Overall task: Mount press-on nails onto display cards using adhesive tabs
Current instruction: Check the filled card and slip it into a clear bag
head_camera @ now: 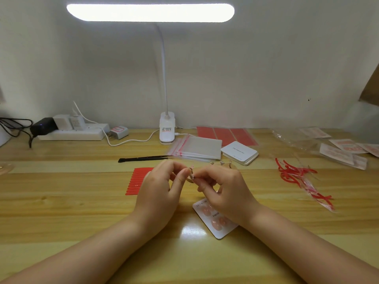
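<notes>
Nail: small pale-pink glossy press-on nail [191, 173] pinched by left hand [162, 188] & right hand [222, 187] fingertips | judged light, stiff, slippery | best held at side edges | white display card [220, 231] below.

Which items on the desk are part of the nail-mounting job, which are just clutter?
In use:
- left hand and right hand, pinching a small nail piece
- display card
- red tab strip
- blank card stack
- tweezers

Lying about:
- power strip
- lamp
- peeled red backings

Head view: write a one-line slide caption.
Both hands, left hand and right hand, pinch a small nail piece above a partly filled display card on the wooden desk.
</notes>
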{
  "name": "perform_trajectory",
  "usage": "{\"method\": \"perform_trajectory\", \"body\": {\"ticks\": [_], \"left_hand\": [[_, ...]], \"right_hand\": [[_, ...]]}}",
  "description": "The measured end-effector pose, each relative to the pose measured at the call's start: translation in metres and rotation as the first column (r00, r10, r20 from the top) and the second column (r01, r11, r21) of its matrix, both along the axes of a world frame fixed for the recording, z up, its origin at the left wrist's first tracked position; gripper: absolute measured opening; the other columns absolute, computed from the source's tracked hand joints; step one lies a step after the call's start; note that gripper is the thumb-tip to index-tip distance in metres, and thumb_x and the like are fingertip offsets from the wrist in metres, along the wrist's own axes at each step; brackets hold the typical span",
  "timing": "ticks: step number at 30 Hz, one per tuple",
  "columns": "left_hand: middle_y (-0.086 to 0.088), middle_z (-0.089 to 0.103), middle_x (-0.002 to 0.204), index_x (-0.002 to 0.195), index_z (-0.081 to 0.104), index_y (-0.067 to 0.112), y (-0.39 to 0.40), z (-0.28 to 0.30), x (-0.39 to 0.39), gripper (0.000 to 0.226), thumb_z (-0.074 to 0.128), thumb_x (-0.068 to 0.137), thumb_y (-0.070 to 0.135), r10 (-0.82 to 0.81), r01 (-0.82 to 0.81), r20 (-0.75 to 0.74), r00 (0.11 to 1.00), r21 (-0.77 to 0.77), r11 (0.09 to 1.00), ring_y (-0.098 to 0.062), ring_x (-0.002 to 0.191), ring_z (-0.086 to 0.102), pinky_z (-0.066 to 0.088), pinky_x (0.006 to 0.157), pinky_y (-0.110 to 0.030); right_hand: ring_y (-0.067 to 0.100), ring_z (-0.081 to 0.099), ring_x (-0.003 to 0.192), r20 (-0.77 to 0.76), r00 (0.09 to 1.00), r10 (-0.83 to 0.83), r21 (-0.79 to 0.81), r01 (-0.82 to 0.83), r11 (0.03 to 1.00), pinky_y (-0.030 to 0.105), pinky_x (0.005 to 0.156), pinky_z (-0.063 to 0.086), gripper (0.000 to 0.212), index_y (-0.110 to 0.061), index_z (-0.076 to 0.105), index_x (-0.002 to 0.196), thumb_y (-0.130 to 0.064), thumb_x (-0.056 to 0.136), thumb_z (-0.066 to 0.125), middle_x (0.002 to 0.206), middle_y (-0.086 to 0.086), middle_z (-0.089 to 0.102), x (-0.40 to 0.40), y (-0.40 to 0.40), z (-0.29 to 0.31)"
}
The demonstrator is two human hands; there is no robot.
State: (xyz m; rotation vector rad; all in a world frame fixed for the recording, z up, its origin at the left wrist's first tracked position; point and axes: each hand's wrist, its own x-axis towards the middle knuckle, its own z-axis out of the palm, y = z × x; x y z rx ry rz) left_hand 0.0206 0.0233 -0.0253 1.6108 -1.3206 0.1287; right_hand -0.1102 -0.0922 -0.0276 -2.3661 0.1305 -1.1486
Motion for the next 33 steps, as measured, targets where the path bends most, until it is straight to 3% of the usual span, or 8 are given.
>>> {"method": "perform_trajectory", "body": {"ticks": [6,9,13,16,19,21,26,33], "left_hand": [[0.015,0.062,0.079,0.084,0.058,0.031,-0.003,-0.001,0.008,0.012,0.053,0.095,0.032,0.021,-0.023,-0.250,0.968,-0.007,1.000,-0.005,0.076,0.058,0.040,0.065,-0.011],[0.019,0.062,0.079,0.085,0.059,0.032,-0.003,0.000,0.005,0.011,0.054,0.093,0.036,0.000,0.008,-0.236,0.972,0.030,1.000,-0.006,0.074,0.057,0.043,0.063,-0.015],[0.021,0.063,0.082,0.085,0.059,0.035,-0.002,0.001,0.000,0.015,0.052,0.089,0.047,0.016,-0.001,-0.130,0.991,0.109,0.994,-0.003,0.079,0.058,0.046,0.070,-0.025],[0.019,0.061,0.089,0.089,0.055,0.033,-0.005,0.001,-0.003,0.009,0.050,0.096,0.036,0.092,-0.093,0.015,0.996,0.231,0.969,-0.006,0.090,0.056,0.045,0.082,-0.033],[0.015,0.058,0.088,0.092,0.052,0.029,-0.008,0.001,-0.004,0.010,0.047,0.099,0.034,0.098,-0.095,0.007,0.995,0.331,0.939,-0.013,0.093,0.054,0.041,0.082,-0.034],[0.016,0.055,0.085,0.093,0.054,0.026,-0.008,0.002,-0.004,0.012,0.046,0.099,0.033,0.073,-0.066,-0.007,0.997,0.370,0.927,-0.014,0.092,0.052,0.040,0.083,-0.035],[0.015,0.055,0.085,0.094,0.055,0.025,-0.007,0.002,-0.006,0.014,0.047,0.098,0.035,0.073,-0.068,-0.004,0.997,0.335,0.940,-0.012,0.087,0.051,0.038,0.077,-0.032],[0.017,0.056,0.086,0.095,0.056,0.027,-0.006,0.003,-0.008,0.014,0.046,0.098,0.037,0.078,-0.089,0.044,0.996,0.343,0.935,-0.009,0.088,0.051,0.038,0.078,-0.029]], "right_hand": [[0.014,0.067,0.065,-0.009,0.999,-0.032,0.135,0.033,0.990,0.032,0.060,0.054,0.006,-0.009,0.073,0.090,-0.006,0.087,0.069,0.074,-0.001,0.071,0.000,-0.002,-0.002],[0.008,0.069,0.066,-0.017,0.995,-0.095,0.289,0.095,0.953,0.024,0.063,0.056,0.012,-0.020,0.072,0.086,-0.008,0.086,0.070,0.070,-0.011,0.070,0.000,-0.005,-0.001],[0.012,0.069,0.066,-0.081,0.974,-0.213,0.406,0.228,0.885,0.036,0.068,0.058,0.006,-0.020,0.072,0.082,-0.015,0.085,0.071,0.070,-0.002,0.072,0.002,-0.012,0.000],[0.007,0.063,0.065,-0.172,0.942,-0.287,0.350,0.330,0.877,0.030,0.064,0.054,0.004,-0.025,0.075,0.082,-0.025,0.085,0.073,0.068,-0.007,0.069,0.004,-0.018,-0.001],[0.002,0.054,0.058,-0.238,0.908,-0.345,0.299,0.406,0.864,0.020,0.057,0.042,0.007,-0.030,0.075,0.077,-0.033,0.083,0.073,0.059,-0.012,0.060,0.003,-0.023,-0.003],[0.003,0.051,0.056,-0.274,0.887,-0.371,0.277,0.442,0.853,0.022,0.055,0.040,0.010,-0.030,0.076,0.076,-0.036,0.083,0.072,0.055,-0.012,0.057,0.003,-0.026,-0.004],[-0.007,0.053,0.060,-0.348,0.861,-0.370,0.269,0.469,0.841,0.017,0.054,0.032,0.009,-0.032,0.077,0.080,-0.037,0.085,0.071,0.055,-0.033,0.056,0.004,-0.030,-0.005],[-0.006,0.054,0.067,-0.384,0.834,-0.396,0.179,0.488,0.854,0.011,0.056,0.034,0.012,-0.030,0.078,0.092,-0.037,0.086,0.070,0.066,-0.029,0.058,0.006,-0.029,-0.004]]}}
